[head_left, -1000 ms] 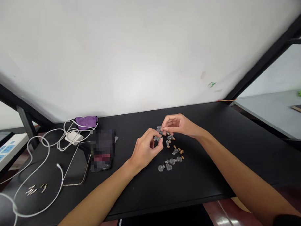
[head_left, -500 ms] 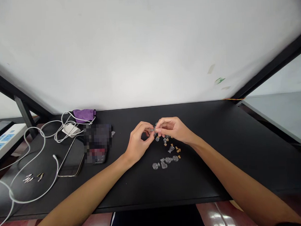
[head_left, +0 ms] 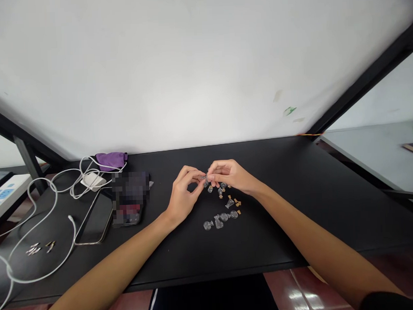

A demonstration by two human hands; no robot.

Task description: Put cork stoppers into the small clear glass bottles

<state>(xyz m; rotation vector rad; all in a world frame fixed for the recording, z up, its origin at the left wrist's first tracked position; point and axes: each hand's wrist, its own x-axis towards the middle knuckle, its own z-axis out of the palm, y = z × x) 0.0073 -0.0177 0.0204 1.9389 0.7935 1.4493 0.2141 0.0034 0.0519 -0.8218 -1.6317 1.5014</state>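
My left hand (head_left: 184,192) pinches a tiny clear glass bottle (head_left: 204,177) between thumb and fingers. From the other side my right hand (head_left: 229,176) meets it, thumb and forefinger closed at the bottle's end; what they grip is hidden. Under and beside the hands lie several small corked bottles, among them one with its cork toward me (head_left: 220,193). Closer to me, a flask-shaped bottle (head_left: 229,203) lies beside several loose corks (head_left: 237,202). A row of uncorked clear bottles (head_left: 223,217) lies nearest the front edge, with a single cork (head_left: 238,212) at its right end.
Left on the black table (head_left: 280,243) are a phone (head_left: 94,217), a second, pixelated device (head_left: 131,198), a white charger (head_left: 92,180) with looping cable, a purple cloth (head_left: 111,160) and small metallic pieces (head_left: 33,249). A power strip (head_left: 7,191) stands at far left.
The whole view has shifted slightly, so everything appears a little further left. Both hands stay together at the small bottle, with only slight finger movement.
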